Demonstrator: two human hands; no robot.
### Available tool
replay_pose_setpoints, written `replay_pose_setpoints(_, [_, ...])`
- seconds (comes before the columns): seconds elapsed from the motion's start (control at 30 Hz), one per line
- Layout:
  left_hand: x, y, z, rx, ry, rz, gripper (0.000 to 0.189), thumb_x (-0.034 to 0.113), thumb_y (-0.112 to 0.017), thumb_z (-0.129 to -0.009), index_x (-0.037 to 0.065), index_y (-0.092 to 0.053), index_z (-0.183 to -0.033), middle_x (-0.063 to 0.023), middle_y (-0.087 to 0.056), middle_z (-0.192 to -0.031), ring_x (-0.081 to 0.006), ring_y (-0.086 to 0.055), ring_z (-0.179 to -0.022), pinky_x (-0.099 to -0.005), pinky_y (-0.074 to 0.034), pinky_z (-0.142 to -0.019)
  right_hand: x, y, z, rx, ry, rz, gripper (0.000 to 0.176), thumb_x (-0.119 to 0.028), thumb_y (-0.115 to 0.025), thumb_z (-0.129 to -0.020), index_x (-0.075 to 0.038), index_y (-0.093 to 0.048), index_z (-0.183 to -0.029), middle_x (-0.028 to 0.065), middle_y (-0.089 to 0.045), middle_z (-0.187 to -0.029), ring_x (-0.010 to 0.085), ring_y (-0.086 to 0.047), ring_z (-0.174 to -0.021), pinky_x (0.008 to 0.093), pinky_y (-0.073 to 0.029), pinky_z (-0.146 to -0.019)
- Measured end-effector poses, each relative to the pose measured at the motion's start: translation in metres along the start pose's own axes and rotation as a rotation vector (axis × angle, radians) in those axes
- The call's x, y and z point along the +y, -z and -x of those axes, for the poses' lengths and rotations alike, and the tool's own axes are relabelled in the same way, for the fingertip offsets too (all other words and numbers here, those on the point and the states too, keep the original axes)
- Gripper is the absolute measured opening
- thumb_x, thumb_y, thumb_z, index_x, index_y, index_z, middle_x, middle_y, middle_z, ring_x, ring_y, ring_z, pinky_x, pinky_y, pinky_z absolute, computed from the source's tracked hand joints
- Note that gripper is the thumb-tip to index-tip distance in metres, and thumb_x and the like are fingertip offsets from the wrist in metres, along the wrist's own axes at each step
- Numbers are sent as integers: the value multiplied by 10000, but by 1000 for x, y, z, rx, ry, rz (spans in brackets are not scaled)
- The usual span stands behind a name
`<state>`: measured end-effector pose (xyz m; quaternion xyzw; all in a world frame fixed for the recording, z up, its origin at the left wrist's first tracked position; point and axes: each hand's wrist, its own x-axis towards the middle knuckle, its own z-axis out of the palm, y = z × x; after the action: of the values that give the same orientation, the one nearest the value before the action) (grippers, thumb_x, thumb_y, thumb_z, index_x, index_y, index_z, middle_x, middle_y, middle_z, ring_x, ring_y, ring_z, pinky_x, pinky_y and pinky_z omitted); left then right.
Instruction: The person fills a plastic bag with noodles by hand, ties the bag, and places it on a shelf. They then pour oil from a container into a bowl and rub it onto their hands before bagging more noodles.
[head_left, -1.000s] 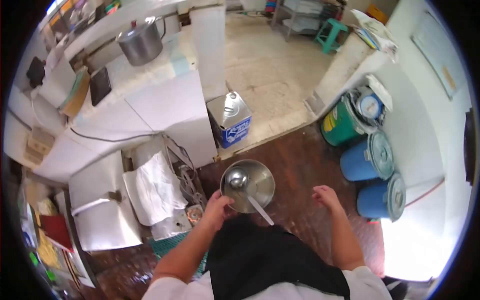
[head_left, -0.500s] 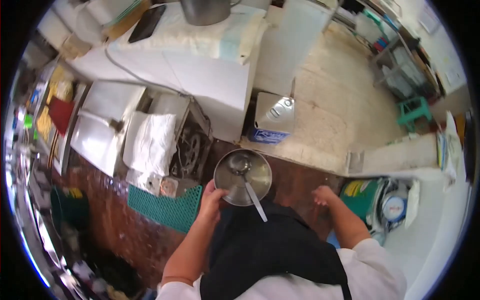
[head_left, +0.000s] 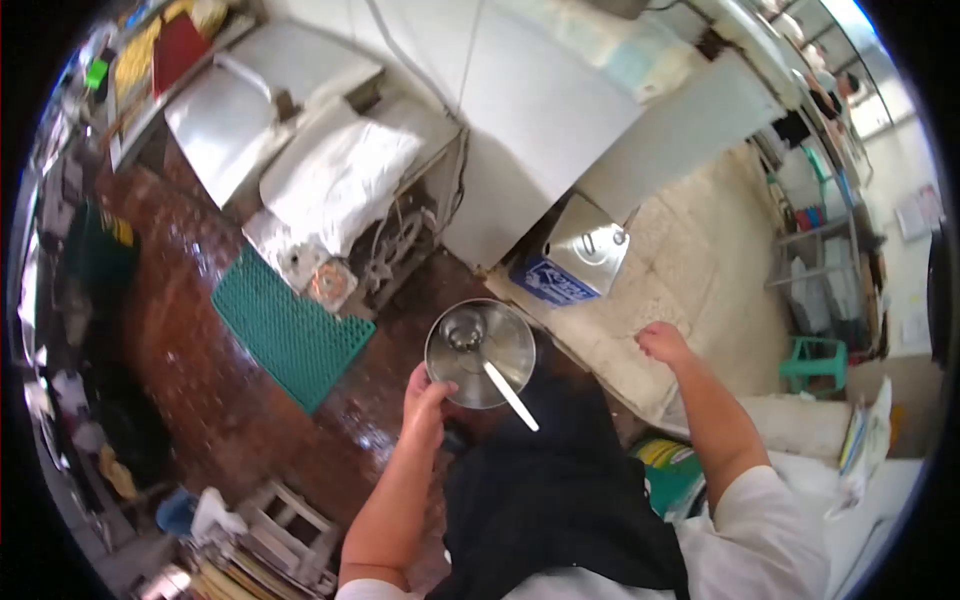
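Note:
My left hand (head_left: 428,408) grips the rim of a round metal bowl (head_left: 513,340), thumb over the edge and fingers underneath. Inside the bowl rests a ladle (head_left: 510,397); its round cup lies toward the far left side and its pale handle sticks out over the near rim. Well to the right, away from the bowl, my right hand (head_left: 662,343) is raised with its fingers curled in, and I see nothing in it. Below that hand is the pale floor, and a square metal tin (head_left: 585,250) with a blue label stands beyond it.
A green perforated mat (head_left: 290,330) lies on the wet brown floor (head_left: 180,300) to the left. Ahead stands a machine under a white cloth (head_left: 345,170). A step edge divides brown from pale floor. A green stool (head_left: 815,362) is at the right, a green container (head_left: 668,470) nearer.
My view has turned and moved, so the mat, machine and tin appear shifted and rotated. The bowl stays in my left hand. My right hand has swung forward and up.

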<state>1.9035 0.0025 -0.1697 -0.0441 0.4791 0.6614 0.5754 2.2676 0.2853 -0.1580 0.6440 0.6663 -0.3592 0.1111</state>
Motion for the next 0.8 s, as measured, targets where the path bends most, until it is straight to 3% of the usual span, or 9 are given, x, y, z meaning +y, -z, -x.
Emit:
replay_pose_setpoints(0.07, [-19, 14, -8, 54, 35, -9, 441, 31, -574, -725, 40, -537, -1165, -51, -635, -961, -148, -635, -788, -293, -545, -618, -21, -9, -26, 11, 1, 193, 294, -273, -670, -770, -30, -699, -933, 152, -693, -827, 276, -662, -724, 373, -511, -683])
replay_pose_setpoints(0.27, [-85, 33, -64, 276, -18, 151, 525, 16, -561, -692, 30, -524, -1215, -38, -622, -1047, -128, -609, -908, -240, -502, -734, -82, -50, -174, 309, 296, 488, 327, -311, -663, -746, -66, -700, -958, 168, -694, -955, 324, -654, -943, 406, -510, -831])
replay_pose_setpoints(0.3, [-87, 38, -70, 216, 45, 153, 603, -2, -554, -666, 9, -496, -1266, -68, -598, -1138, -171, -590, -1018, -278, -484, -841, -86, -50, -200, 289, 296, 536, 327, -311, -663, -746, -66, -700, -958, 168, -694, -955, 324, -654, -943, 406, -510, -831])
replay_pose_setpoints(0.37, [-112, 47, -94, 258, 2, 101, 622, 6, -534, -695, 60, -462, -1310, -67, -600, -1157, -210, -598, -1047, -368, -516, -866, -97, -55, -253, 407, 154, 520, 411, -323, -667, -730, -57, -665, -1043, 174, -681, -1021, 339, -644, -982, 413, -502, -871])
replay_pose_setpoints(0.43, [-127, 60, -110, 215, -3, 118, 665, 10, -550, -676, 61, -448, -1330, -59, -583, -1175, -207, -585, -1059, -371, -505, -874, -102, -55, -276, 385, 123, 604, 453, -326, -671, -720, -47, -641, -1076, 182, -670, -1057, 346, -636, -1002, 415, -496, -887])
replay_pose_setpoints(0.5, [-119, 56, -122, 241, 83, 193, 687, -30, -522, -629, -9, -467, -1314, -93, -567, -1224, -223, -519, -1174, -335, -381, -1017, -97, -54, -285, 369, 67, 669, 498, -330, -674, -711, -36, -618, -1109, 190, -659, -1092, 353, -628, -1023, 417, -490, -903])
replay_pose_setpoints(0.7, [-139, 54, -162, 187, 69, 130, 700, -35, -515, -628, -12, -458, -1326, -100, -564, -1236, -228, -505, -1195, -324, -349, -1041, -124, -55, -280, 332, 61, 631, 575, -283, -666, -704, -2, -541, -1190, 215, -641, -1120, 354, -603, -1092, 415, -478, -920])
replay_pose_setpoints(0.73, [-145, 52, -169, 173, 31, 107, 714, -16, -547, -648, 20, -448, -1355, -54, -596, -1173, -185, -561, -1076, -286, -451, -876, -113, -58, -288, 444, 142, 595, 519, -236, -668, -699, -5, -573, -1153, 212, -658, -1076, 350, -624, -1055, 409, -497, -889])
replay_pose_setpoints(0.8, [-156, 46, -183, 152, 28, 104, 710, -22, -546, -649, 20, -452, -1351, -53, -598, -1170, -182, -561, -1076, -284, -449, -879, -98, -47, -298, 433, 72, 451, 499, -229, -677, -698, -4, -587, -1134, 210, -659, -1074, 353, -631, -1035, 417, -504, -868])
